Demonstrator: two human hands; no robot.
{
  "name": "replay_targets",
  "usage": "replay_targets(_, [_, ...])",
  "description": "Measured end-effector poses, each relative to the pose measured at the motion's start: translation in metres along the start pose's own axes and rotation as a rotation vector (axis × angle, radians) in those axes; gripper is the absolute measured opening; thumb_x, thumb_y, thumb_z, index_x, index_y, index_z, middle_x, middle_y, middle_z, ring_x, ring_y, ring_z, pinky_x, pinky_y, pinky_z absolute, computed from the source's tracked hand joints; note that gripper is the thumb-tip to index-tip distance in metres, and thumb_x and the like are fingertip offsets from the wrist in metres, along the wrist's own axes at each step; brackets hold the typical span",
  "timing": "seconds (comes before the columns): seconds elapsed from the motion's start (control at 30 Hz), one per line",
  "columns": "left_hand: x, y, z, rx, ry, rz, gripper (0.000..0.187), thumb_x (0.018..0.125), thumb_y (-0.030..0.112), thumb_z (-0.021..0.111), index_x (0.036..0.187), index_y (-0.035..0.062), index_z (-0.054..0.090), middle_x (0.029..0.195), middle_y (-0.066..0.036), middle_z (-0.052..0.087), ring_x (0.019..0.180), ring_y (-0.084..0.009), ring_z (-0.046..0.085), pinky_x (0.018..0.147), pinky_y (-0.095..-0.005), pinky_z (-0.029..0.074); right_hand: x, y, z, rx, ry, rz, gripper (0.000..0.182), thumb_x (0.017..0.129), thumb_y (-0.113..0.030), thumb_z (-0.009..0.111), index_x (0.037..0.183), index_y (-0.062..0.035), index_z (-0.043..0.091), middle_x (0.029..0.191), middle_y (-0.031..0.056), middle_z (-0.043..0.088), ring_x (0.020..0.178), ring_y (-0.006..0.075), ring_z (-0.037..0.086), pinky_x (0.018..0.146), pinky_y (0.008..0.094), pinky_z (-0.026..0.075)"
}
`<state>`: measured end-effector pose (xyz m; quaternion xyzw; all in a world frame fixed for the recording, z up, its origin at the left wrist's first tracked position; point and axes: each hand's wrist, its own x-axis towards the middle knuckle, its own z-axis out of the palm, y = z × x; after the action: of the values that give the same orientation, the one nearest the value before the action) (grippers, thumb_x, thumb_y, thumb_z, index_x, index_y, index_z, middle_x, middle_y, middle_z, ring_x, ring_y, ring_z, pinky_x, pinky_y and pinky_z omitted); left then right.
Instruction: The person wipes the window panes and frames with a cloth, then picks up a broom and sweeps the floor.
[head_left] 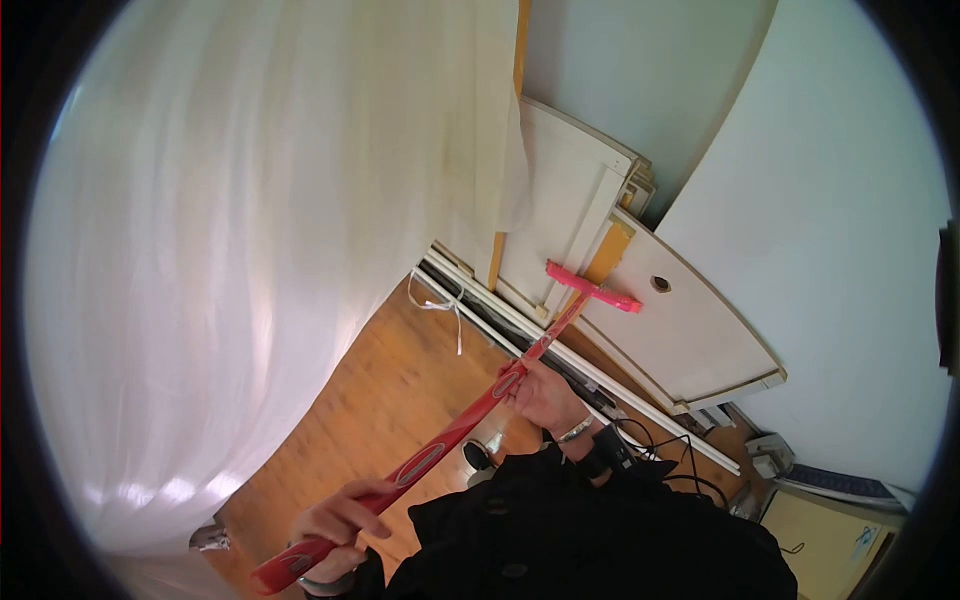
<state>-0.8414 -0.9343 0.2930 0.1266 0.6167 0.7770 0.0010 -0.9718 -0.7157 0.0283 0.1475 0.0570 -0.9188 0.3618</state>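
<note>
A long red pole [455, 432] with a pink crosspiece head [594, 288], like a broom or mop, runs diagonally across the view. My left hand [340, 525] is wrapped around it near its lower end, at the bottom left. Farther up, my right hand [545, 398] grips the shaft about midway; a bracelet and a dark band show at that wrist. The pink head overlaps the white panels leaning at the wall, in front of a yellowish wooden strip [608, 252].
A white curtain [250, 220] hangs at left down to the wooden floor [370, 400]. White panels [680, 310] lean at the wall, with long white rods [590, 375] along their base. Black cables [690, 460] lie at right, near a pale yellow box [820, 545].
</note>
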Motion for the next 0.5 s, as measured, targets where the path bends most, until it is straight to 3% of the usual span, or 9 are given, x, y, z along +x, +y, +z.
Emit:
replay_targets(0.07, [-0.014,0.016,-0.017,0.016,-0.082,0.076,0.021,0.08,0.012,0.063,0.074,0.0078,0.044,0.083,-0.016,0.059,0.112,-0.0429,0.046,0.095,-0.062,0.029,-0.007,0.012,0.026,-0.044,-0.031,-0.022,0.021,0.092,-0.025,0.046,0.096,-0.0058,0.056,0.101,0.0105,0.06,0.094,0.0217,0.057,0.088,0.0384,0.042])
replay_targets(0.13, [-0.041,0.027,-0.034,0.071,0.064,0.235,0.028,0.081,0.019,0.067,0.074,0.0116,0.041,0.067,-0.008,0.056,0.097,-0.0445,0.053,0.086,-0.0584,0.041,-0.011,0.024,0.051,-0.127,-0.113,-0.058,0.022,0.093,-0.027,0.046,0.098,-0.0073,0.056,0.103,0.0079,0.06,0.097,0.021,0.056,0.089,0.0389,0.042])
replay_targets(0.27, [-0.09,0.06,-0.071,0.072,-0.02,0.305,0.023,0.086,0.022,0.06,0.079,0.0127,0.04,0.072,-0.004,0.052,0.105,-0.0391,0.05,0.088,-0.0589,0.04,-0.022,0.058,0.102,-0.223,-0.193,-0.114,0.024,0.094,-0.029,0.044,0.1,-0.0082,0.055,0.105,0.0052,0.059,0.101,0.0196,0.055,0.091,0.0386,0.042])
replay_targets(0.33, [-0.106,0.066,-0.069,0.02,0.171,0.422,0.027,0.083,0.031,0.063,0.075,0.0145,0.044,0.069,-0.004,0.053,0.09,-0.0356,0.055,0.087,-0.053,0.037,-0.025,0.071,0.12,-0.289,-0.253,-0.142,0.024,0.094,-0.029,0.045,0.101,-0.0082,0.054,0.104,0.0047,0.058,0.101,0.0191,0.055,0.091,0.0377,0.042])
replay_targets(0.37, [-0.123,0.061,-0.107,-0.019,-0.062,0.455,0.025,0.083,0.029,0.063,0.077,0.0149,0.043,0.074,-0.004,0.051,0.103,-0.0449,0.046,0.093,-0.0592,0.03,-0.025,0.077,0.131,-0.328,-0.292,-0.179,0.023,0.093,-0.028,0.045,0.101,-0.0084,0.054,0.103,0.0044,0.058,0.101,0.0187,0.055,0.091,0.0372,0.042])
replay_targets(0.4, [-0.128,0.059,-0.108,-0.027,-0.073,0.469,0.025,0.083,0.029,0.063,0.077,0.0149,0.043,0.074,-0.004,0.051,0.103,-0.0449,0.046,0.093,-0.0592,0.03,-0.027,0.08,0.143,-0.364,-0.331,-0.217,0.023,0.093,-0.028,0.046,0.102,-0.0086,0.054,0.102,0.0041,0.058,0.1,0.0183,0.054,0.09,0.0367,0.042])
replay_targets(0.47, [-0.141,0.055,-0.108,-0.159,0.057,0.603,0.023,0.084,0.026,0.061,0.078,0.0149,0.042,0.072,-0.003,0.049,0.096,-0.0386,0.049,0.092,-0.058,0.031,-0.036,0.09,0.162,-0.342,-0.341,-0.242,0.02,0.094,-0.026,0.046,0.101,-0.0096,0.054,0.105,0.0073,0.059,0.099,0.0194,0.056,0.091,0.0355,0.042])
replay_targets(0.5, [-0.139,0.061,-0.113,-0.077,0.055,0.596,0.025,0.084,0.025,0.062,0.076,0.0149,0.04,0.072,-0.001,0.047,0.09,-0.0338,0.05,0.092,-0.0555,0.032,-0.035,0.092,0.164,-0.343,-0.348,-0.232,0.02,0.094,-0.026,0.045,0.101,-0.0095,0.054,0.105,0.0075,0.059,0.099,0.0194,0.055,0.091,0.0358,0.041])
